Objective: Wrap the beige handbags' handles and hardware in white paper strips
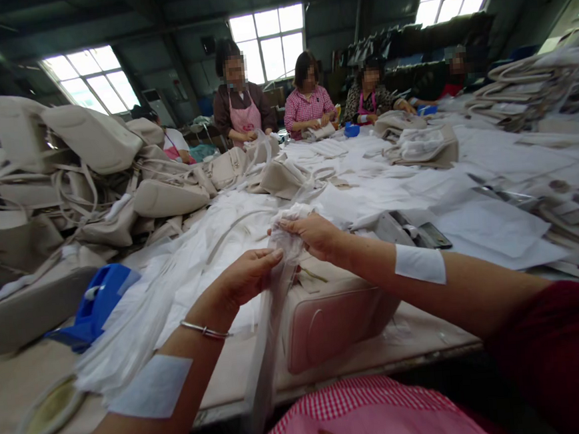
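Between my two hands stretches a strip of thin, translucent white wrapping (272, 325), its lower end hanging over the table edge. My left hand (247, 277) pinches it lower down, thumb against fingers. Higher up, my right hand (316, 235) is closed on the bunched top of the same strip. Just beneath my hands a beige handbag (328, 324) rests near the table's front edge, partly hidden by the wrapping. White patches stick to both my forearms.
Beige bags (93, 139) are heaped at the left. A blue tape dispenser (98, 305) and a round dish-like item (51, 409) lie nearer. White sheets (490, 224) and a metal tool (411, 231) are on the right. Several co-workers (243, 107) work across the table.
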A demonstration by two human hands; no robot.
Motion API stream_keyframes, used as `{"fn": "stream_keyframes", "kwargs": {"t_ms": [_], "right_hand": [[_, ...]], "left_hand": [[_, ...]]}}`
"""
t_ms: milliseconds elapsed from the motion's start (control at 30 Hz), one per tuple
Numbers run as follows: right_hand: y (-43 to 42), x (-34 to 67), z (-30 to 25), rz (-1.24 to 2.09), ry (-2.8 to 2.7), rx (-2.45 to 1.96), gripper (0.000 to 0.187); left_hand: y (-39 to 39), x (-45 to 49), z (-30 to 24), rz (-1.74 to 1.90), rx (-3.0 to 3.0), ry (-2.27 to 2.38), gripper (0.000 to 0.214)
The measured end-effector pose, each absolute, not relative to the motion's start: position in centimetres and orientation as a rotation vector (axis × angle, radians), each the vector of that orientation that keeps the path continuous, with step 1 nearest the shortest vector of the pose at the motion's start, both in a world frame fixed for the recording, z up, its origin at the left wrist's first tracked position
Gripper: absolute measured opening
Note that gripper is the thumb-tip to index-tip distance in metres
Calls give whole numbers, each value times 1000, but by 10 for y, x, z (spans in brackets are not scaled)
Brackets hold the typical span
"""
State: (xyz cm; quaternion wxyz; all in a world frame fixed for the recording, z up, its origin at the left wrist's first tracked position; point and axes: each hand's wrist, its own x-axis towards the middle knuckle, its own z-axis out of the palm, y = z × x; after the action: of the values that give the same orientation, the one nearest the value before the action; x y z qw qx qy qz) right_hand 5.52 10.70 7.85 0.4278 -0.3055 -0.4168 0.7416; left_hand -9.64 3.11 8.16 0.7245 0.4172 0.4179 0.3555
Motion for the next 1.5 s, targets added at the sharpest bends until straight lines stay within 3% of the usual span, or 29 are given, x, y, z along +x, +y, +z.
{"fn": "stream_keyframes", "kwargs": {"t_ms": [200,500,733,800,867,933,1000,1067,1200,1300,1400,1500], "right_hand": [[115,51,83,1809,-967,-789,5],[111,49,72,1751,-1070,-825,8],[124,83,90,1786,-1431,-934,35],[129,105,101,1490,-1794,-1029,37],[129,119,112,886,-2093,-998,26],[127,121,120,343,-2285,-764,35],[127,111,126,63,-2463,-465,57],[134,96,127,-29,-2586,-286,55],[162,79,113,53,-2628,-379,31],[178,79,91,325,-2504,-512,21],[183,82,68,642,-2362,-687,14],[186,92,53,752,-2281,-852,14]], "left_hand": [[26,-102,80,672,953,1064,34],[51,-73,82,877,874,1152,22],[63,-76,96,952,955,1233,23],[63,-84,106,944,990,1328,23],[64,-87,114,904,1006,1385,23],[67,-82,120,867,1028,1387,24],[70,-73,123,863,1077,1385,25],[72,-64,126,866,1129,1403,25],[69,-64,141,853,1203,1420,30],[65,-73,158,961,1239,1412,36],[67,-80,164,1121,1193,1268,67],[71,-85,147,1327,1135,1104,91]]}}
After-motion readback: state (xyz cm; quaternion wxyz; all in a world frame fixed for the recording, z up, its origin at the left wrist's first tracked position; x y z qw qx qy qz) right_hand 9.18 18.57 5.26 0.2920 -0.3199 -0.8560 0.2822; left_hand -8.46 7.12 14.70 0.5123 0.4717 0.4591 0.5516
